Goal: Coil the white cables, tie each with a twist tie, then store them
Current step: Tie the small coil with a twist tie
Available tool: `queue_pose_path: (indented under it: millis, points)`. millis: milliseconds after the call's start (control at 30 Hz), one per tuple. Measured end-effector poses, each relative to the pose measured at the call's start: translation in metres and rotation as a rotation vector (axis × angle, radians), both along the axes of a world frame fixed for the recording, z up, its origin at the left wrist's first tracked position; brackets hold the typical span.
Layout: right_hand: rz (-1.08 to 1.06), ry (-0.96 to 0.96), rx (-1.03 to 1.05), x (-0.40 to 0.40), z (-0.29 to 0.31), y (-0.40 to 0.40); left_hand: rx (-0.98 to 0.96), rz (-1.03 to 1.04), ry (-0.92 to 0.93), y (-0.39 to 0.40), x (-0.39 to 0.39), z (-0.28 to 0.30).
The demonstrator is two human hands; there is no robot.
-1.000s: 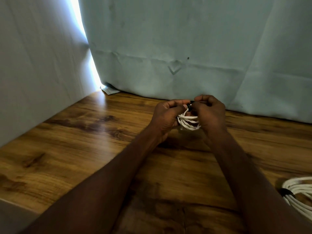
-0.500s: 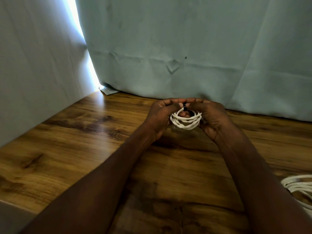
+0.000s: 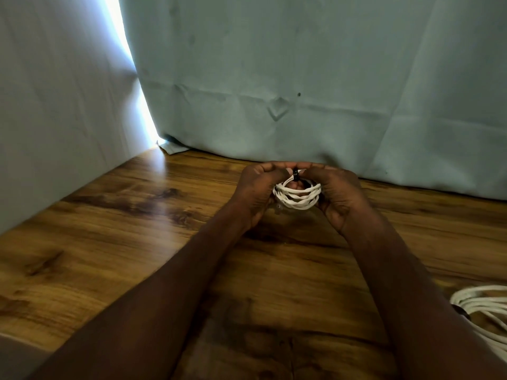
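Observation:
A small coil of white cable (image 3: pixel 297 197) hangs between my two hands, just above the wooden table (image 3: pixel 109 242), near its far edge. A black twist tie (image 3: pixel 295 174) wraps the top of the coil. My left hand (image 3: pixel 258 193) grips the coil's left side, its fingertips pinching at the tie. My right hand (image 3: pixel 338 196) holds the right side, its thumb and fingers also pinching at the tie. A clear plug end (image 3: pixel 279 206) pokes out below the left hand. The far side of the coil is hidden by my fingers.
A second, larger coil of white cable (image 3: pixel 482 311) with a dark tie lies at the table's right edge, partly cut off. Pale blue curtains (image 3: pixel 301 78) hang behind and to the left, with a bright gap between them.
My hands have turned palms inward and parted slightly, so the coil shows wider and more open between them. The tie stays at the top between my fingertips.

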State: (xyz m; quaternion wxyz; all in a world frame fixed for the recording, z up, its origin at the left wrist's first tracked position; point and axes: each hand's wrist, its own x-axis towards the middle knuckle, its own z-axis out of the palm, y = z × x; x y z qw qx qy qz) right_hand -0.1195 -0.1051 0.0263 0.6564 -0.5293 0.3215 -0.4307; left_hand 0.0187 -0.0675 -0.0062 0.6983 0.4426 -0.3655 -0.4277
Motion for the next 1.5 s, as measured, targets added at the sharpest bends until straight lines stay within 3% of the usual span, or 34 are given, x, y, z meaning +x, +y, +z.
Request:
queue_pose_path:
  millis: [267,400,667,1333,1500]
  points:
    - [-0.187,0.172,-0.289,0.0044,-0.0017,-0.0010,-0.018,-0.064,0.066,0.0061,0.0010,0.0019]
    - [-0.176,0.173,-0.251,0.0030,-0.0017,0.0010,-0.012,-0.088,0.059,0.0077,-0.0004,0.0027]
    - [-0.076,-0.005,-0.056,0.0030,-0.0015,0.0036,0.010,-0.029,-0.017,0.0064,-0.0016,0.0040]
    - [-0.081,0.017,-0.052,0.0015,-0.0015,-0.0007,-0.013,-0.077,0.046,0.0080,0.0016,0.0036]
    - [-0.051,-0.054,-0.008,0.0027,-0.0017,0.0023,-0.028,-0.096,0.076,0.0054,0.0015,0.0045]
